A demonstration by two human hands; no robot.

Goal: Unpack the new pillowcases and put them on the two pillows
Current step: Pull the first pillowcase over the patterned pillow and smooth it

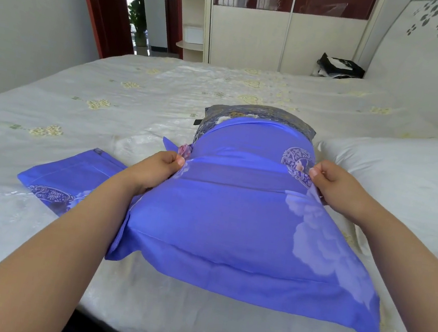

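Observation:
A blue flowered pillowcase (232,224) covers most of a pillow lying on the bed in front of me. The pillow's far end (261,115), in a darker patterned cover, still sticks out of the case's opening. My left hand (158,168) pinches the left side of the case's open edge. My right hand (333,184) pinches the right side of that edge. A second blue pillowcase (69,181) lies folded flat on the bed to the left, partly under my left forearm. A bare white pillow (407,181) rests at the right.
The bed (109,94) has a white floral bedspread and a pale headboard (434,69) at the right. A black bag (338,66) sits at the far edge. Beyond are a wardrobe (259,30), corner shelves and an open red door (104,9).

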